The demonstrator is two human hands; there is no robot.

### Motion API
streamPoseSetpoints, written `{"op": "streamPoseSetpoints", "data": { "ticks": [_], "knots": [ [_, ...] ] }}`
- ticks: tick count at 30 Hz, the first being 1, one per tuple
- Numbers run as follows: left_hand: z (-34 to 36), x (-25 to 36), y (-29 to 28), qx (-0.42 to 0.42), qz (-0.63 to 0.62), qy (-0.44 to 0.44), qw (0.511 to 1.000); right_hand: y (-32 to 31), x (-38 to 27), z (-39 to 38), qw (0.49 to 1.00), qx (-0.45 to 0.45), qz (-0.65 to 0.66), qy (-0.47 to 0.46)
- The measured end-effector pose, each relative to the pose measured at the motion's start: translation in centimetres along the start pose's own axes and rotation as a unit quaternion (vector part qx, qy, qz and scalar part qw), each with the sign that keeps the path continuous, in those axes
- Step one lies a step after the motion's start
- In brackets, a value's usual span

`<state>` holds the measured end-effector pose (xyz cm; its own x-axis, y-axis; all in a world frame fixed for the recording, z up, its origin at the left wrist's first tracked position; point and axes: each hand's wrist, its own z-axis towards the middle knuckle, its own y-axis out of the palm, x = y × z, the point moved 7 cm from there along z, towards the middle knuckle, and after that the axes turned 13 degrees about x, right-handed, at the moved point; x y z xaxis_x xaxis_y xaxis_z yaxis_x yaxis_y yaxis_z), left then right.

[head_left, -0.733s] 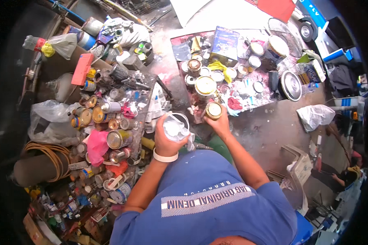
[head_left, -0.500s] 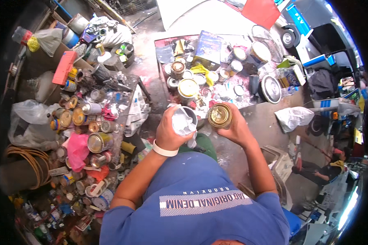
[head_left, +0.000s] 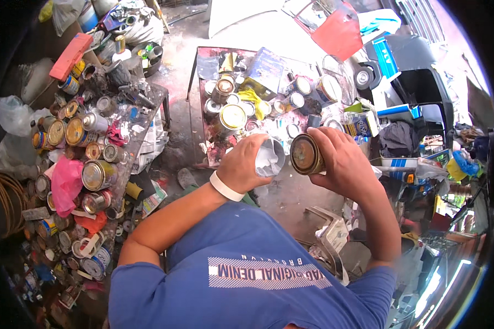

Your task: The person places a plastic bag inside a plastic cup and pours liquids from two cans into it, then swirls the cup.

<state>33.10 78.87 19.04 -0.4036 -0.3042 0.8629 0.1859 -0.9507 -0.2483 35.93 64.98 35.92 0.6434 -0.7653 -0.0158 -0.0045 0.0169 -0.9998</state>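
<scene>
My left hand [head_left: 245, 165] is wrapped round a clear plastic cup [head_left: 271, 158] with whitish stuff inside it. Just to its right, my right hand [head_left: 340, 157] grips a small metal can [head_left: 306, 154] from its right side, thumb below and fingers above. The can's brownish, stained round end faces up toward the cup. Cup and can are close together but apart, held in front of my body. Beyond them stands a stained worktable [head_left: 198, 109] crowded with cans, including a large open-looking one with a pale yellow top [head_left: 233, 117].
On the left, a second table [head_left: 158, 98] is packed with paint cans, a pink plastic bag [head_left: 66, 183] and newspaper [head_left: 150, 145]. A worn plastic chair [head_left: 330, 234] stands at my right. Further right are a blue-white vehicle part [head_left: 387, 59] and a red panel [head_left: 339, 32].
Both hands have shifted to the right in the picture. The can has turned in my right hand, which now shows its back, and the cup has tilted toward the can. My view has swung right.
</scene>
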Motion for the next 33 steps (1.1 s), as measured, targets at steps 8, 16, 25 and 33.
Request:
{"op": "streamPoseSetpoints", "data": {
  "ticks": [8,16,25,33],
  "knots": [
    [-0.1,0.3,-0.4,-0.011,0.013,0.016,1.0,-0.6,-1.8,1.9,0.993,-0.049,-0.085,-0.06],
    [-0.4,-0.6,-0.6,0.0,-0.009,-0.008,1.0,-0.5,-2.3,3.0,0.987,-0.114,-0.103,-0.038],
    [-0.3,-0.2,-1.1,0.013,0.018,0.015,1.0,-0.8,-3.2,3.1,0.991,-0.058,-0.093,-0.073],
    [-0.9,-0.3,-0.6,-0.016,0.014,0.004,1.0,-0.2,-2.2,2.5,0.985,-0.127,-0.111,-0.032]
  ]
}}
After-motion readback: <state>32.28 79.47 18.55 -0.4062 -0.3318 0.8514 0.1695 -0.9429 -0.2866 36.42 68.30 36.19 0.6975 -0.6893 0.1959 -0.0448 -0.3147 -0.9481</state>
